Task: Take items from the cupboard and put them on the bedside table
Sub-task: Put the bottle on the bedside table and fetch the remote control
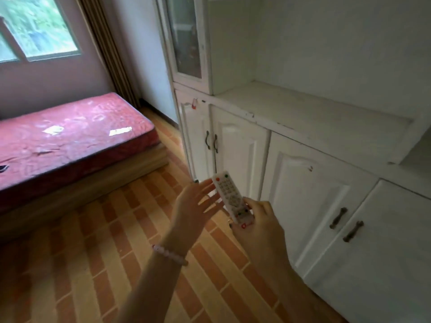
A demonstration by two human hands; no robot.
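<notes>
A white remote control [229,194] with red and green buttons at its top is held upright at its lower end by my right hand [258,227]. My left hand [196,203], with a pink bead bracelet on the wrist, is beside it with fingers spread, the fingertips touching or nearly touching the remote's left edge. Both hands are in front of the white cupboard [303,183], whose lower doors are closed. The cupboard's open shelf [314,117] is bare. No bedside table is in view.
A bed with a red mattress [70,136] on a wooden base stands at the left under a window [35,26] with a brown curtain. The floor [105,264] has orange brick-pattern tiles. A tall glass-door unit [186,38] rises at the cupboard's left end.
</notes>
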